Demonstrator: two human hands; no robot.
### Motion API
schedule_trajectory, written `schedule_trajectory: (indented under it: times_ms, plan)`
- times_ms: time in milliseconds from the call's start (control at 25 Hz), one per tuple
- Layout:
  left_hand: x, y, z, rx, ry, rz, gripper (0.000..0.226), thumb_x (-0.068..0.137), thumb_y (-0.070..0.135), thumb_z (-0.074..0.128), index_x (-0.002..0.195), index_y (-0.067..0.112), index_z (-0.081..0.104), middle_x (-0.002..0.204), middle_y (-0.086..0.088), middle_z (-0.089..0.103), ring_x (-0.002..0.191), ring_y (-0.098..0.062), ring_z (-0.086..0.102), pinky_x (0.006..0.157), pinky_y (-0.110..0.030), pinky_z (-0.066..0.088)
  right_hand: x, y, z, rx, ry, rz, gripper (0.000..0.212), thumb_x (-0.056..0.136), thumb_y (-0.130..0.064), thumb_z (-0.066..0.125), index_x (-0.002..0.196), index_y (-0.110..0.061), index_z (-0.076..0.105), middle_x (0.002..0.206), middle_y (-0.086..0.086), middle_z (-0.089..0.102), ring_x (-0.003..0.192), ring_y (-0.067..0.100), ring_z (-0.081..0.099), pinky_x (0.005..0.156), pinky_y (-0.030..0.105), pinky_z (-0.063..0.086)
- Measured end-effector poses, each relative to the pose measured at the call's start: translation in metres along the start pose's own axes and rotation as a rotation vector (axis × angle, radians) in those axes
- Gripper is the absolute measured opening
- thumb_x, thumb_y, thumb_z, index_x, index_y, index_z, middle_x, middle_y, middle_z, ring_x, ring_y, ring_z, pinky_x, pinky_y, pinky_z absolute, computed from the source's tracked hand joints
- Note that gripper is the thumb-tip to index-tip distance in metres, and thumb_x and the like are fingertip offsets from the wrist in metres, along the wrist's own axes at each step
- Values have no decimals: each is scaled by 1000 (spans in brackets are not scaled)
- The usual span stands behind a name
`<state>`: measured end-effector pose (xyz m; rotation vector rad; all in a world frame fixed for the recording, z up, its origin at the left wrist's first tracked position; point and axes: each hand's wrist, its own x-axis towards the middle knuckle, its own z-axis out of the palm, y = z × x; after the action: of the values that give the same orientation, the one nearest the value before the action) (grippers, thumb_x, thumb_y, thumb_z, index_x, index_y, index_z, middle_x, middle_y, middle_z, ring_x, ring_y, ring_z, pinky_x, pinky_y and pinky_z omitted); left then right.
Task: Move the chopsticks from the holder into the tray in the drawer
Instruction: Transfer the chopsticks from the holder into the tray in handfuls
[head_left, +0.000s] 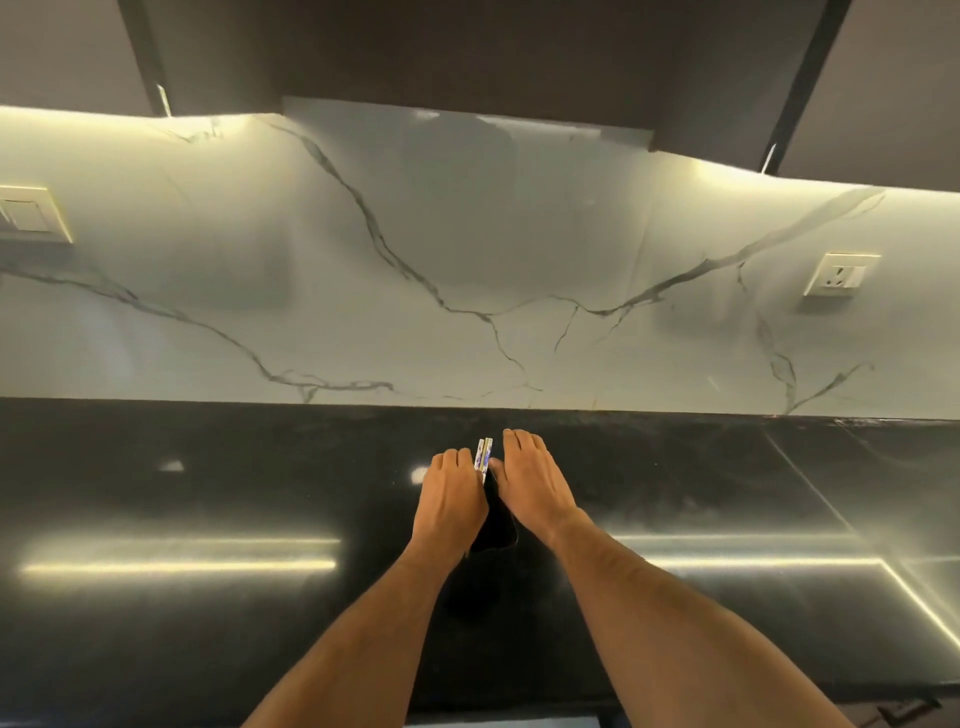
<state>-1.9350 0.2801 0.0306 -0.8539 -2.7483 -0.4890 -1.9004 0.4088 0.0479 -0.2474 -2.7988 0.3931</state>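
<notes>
The slim chopsticks (484, 453), pale with blue-and-white patterned tops, stand up between the two hands, their upper ends poking out above the knuckles. They rise from a dark, rounded holder (494, 525) that sits on the glossy black stone bench (208, 493), near the middle and a little short of the back wall. Most of the holder is hidden behind the hands and its dark colour blends into the bench, so its shape is hard to make out.

The left hand (451, 493) is curled against the left side of the chopsticks, fingers bent round them just below their tops. The right hand (530, 480) lies just to the right with its fingers fairly straight and reaching forward; its thumb touches the chopsticks, but I cannot tell whether it is actually pinching them. Both bare forearms stretch in from the near edge.

Behind the bench runs a white marble-look backsplash (467, 260) with grey veins, lit from under the dark upper cabinets (467, 52). A cream switch plate (31, 213) sits at far left and a cream wall socket (840, 274) at right.
</notes>
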Motion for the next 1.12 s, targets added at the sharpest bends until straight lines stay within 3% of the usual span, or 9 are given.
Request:
schedule_trajectory:
  times_ms: [120,280,400,480,600,680,760,840,1120]
  plan:
    - [11,-3,17,-37,-38,-61,13,101,17,49,104,11,60,100,-6,63,92,-20,56,88,-35,51,27,6,19,74,-51,61,47,105,-26,50,146,-4,41,143,14,52,131,28,50,110,36,43]
    - [20,-10,36,-109,-97,-168,14,94,10,51,87,10,63,82,-3,63,72,-17,58,71,-33,53,55,7,44,436,-75,293,44,97,-17,67,137,-5,54,124,11,66,117,26,63,97,33,50]
    - [26,-9,42,-157,-191,-186,15,93,8,52,80,14,56,73,0,59,57,-13,54,53,-25,42,60,10,56,551,-4,361,28,89,-5,73,116,-8,69,100,5,73,99,21,71,88,30,58]
    - [29,-11,45,-220,-222,-231,11,93,9,54,82,13,54,70,2,54,52,-10,48,47,-22,33,59,11,59,611,52,381,29,85,0,76,112,-11,73,98,4,76,94,17,73,90,33,60]
    - [32,-16,47,-345,-192,-315,12,97,20,59,90,10,55,74,2,53,60,-12,51,49,-24,33,58,6,53,716,110,376,30,81,3,80,109,-9,75,96,5,77,90,14,74,89,33,61]
    - [33,-16,43,-494,-175,-370,18,97,23,62,83,17,53,79,0,61,65,-11,57,53,-24,41,58,2,42,791,153,355,30,79,6,80,106,-8,76,91,4,78,84,10,75,84,32,63]
    - [33,-15,36,-639,-149,-387,18,94,17,66,78,20,59,80,-1,71,71,-11,67,68,-31,56,58,-4,28,870,184,326,29,79,8,79,103,-8,77,88,2,77,80,8,75,80,31,64]
    - [30,-13,27,-752,-93,-373,11,93,12,66,81,13,67,78,-3,74,75,-17,72,80,-40,60,56,-11,11,937,218,315,28,79,8,79,101,-9,76,88,3,77,81,10,76,78,29,64]
    - [14,-3,-16,-930,41,-370,15,94,14,65,80,12,71,73,-5,74,75,-22,73,72,-33,61,40,-39,-48,1006,306,242,6,87,-1,73,88,-7,74,84,8,76,76,14,75,69,19,59]
